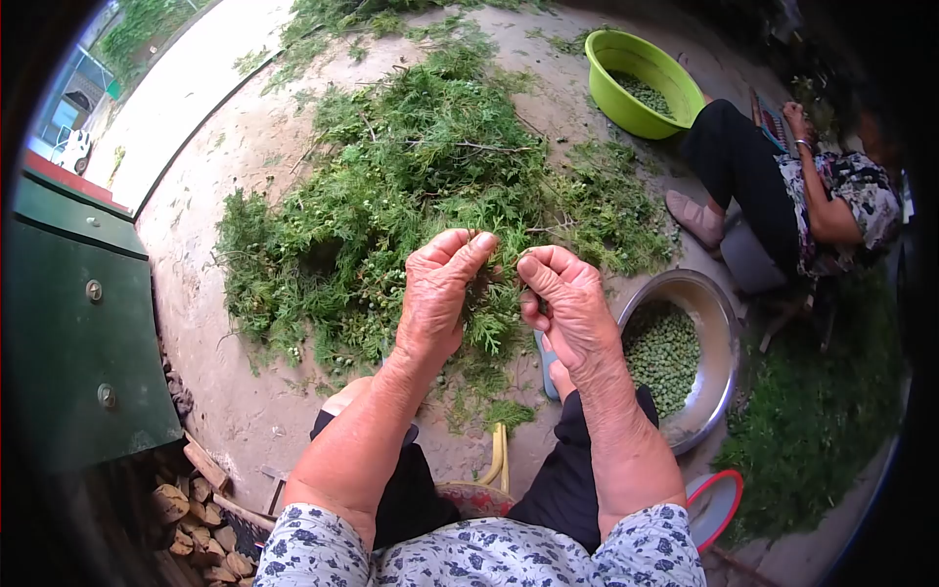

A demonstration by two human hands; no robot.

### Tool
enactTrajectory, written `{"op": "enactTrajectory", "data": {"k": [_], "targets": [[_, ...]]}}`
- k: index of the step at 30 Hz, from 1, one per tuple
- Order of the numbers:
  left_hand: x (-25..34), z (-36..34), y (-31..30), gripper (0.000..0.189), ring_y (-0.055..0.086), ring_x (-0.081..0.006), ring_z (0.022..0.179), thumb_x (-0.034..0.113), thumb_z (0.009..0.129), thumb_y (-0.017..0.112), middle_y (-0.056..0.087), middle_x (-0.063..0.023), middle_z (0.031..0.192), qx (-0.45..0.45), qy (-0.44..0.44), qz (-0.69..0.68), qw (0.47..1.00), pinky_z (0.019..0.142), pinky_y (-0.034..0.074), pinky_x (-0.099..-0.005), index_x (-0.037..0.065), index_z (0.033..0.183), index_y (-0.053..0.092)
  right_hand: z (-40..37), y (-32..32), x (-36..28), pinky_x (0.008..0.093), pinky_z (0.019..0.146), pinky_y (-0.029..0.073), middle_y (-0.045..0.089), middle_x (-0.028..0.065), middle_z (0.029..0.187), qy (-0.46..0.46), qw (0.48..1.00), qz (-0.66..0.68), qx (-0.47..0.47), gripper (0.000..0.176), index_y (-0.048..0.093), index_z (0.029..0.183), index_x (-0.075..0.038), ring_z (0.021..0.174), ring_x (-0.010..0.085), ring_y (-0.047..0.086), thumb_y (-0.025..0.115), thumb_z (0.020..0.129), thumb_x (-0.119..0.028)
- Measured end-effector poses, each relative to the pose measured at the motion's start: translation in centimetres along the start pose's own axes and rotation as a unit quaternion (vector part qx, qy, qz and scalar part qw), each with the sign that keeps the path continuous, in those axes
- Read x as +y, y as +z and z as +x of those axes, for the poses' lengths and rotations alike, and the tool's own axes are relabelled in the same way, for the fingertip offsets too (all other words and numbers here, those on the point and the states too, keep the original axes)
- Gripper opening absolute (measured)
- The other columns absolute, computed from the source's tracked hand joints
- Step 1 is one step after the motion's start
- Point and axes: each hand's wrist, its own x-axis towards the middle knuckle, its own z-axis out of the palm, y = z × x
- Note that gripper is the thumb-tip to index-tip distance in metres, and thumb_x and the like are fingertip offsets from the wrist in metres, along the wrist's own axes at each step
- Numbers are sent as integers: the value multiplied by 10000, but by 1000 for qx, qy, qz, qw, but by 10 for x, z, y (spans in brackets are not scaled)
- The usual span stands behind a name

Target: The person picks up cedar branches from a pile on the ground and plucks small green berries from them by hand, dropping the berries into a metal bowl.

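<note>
Left hand (435,293), right hand (567,308): fingertips pinched shut on cypress sprig (492,328). Likely best: pluck near stem, over steel bowl (722,323).

1. An outdoor country yard: bare packed ground (245,391) under open daylight.
2. A heap of cut green sprigs (391,176) lies spread on it.
3. Split firewood (196,509) is stacked beside what may be a green metal door (78,323).
</note>
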Motion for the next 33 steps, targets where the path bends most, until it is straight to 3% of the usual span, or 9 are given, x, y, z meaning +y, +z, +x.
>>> {"op": "enactTrajectory", "data": {"k": [7,14,19,28,32,33], "targets": [[5,-4,2,165,524,-71,670,160,740,690,583,16,736,-68,-24,112,991,605,409,-207,46,829,609,0,0,-2,154,391,300,533,-42,634,-47,998,-23,42,139,615,886,-27,487,24,435,665,785,-109],[9,-10,11,73,432,-37,546,94,711,663,539,36,622,-37,-62,74,995,512,318,-198,48,741,615,3,-9,1,168,407,320,547,-19,658,-36,999,0,-5,121,606,904,-21,516,42,462,621,817,-103],[10,-5,5,53,440,-41,539,78,703,652,527,30,599,-48,-78,55,994,499,318,-193,40,714,616,4,-7,-9,196,433,361,575,16,750,4,995,93,-35,125,585,938,-39,573,68,505,556,857,-130],[9,-4,2,64,435,-50,528,86,681,657,520,31,584,-56,-87,104,989,497,323,-204,48,682,606,3,-4,-9,160,434,346,549,-26,693,13,998,-16,-59,133,582,937,-35,561,41,487,604,834,-116],[12,-6,6,60,455,-40,547,95,696,642,525,40,617,-54,-100,101,988,522,357,-188,56,717,601,6,-8,-3,170,439,347,542,-28,688,3,999,-2,-50,116,573,921,-40,555,45,482,605,832,-108],[11,-5,5,60,455,-40,547,95,696,642,525,40,617,-54,-100,101,988,522,357,-188,56,717,601,7,-9,-1,183,452,354,547,-8,714,14,996,62,-60,110,563,917,-37,577,62,491,594,838,-108]]}}
